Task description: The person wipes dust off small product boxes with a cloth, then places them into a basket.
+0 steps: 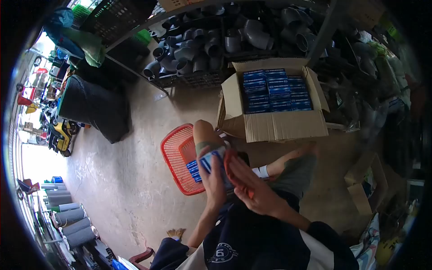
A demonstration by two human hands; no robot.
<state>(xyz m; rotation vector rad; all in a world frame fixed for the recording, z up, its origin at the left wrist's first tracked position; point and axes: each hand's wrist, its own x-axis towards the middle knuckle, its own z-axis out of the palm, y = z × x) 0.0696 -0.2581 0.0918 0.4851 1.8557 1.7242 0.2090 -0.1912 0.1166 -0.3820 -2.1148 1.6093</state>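
Observation:
My left hand [213, 182] is closed around a small blue and white box [208, 161], held up in front of my body. My right hand [261, 195] grips a red-orange cloth [235, 170] against the right side of that box. Just below and to the left is a red plastic basket [167, 155], with several blue boxes [193, 171] inside. Beyond my hands stands an open cardboard carton [285, 127], packed with stacked blue boxes [276, 87]. My hands and leg partly hide the basket's right side.
Crates of grey pipe fittings [189, 54] sit on a rack behind the carton. A dark covered bundle [94, 105] stands on the floor to the left. Grey rolls [74, 225] lie at the lower left. Another opened carton [360, 198] is at the right.

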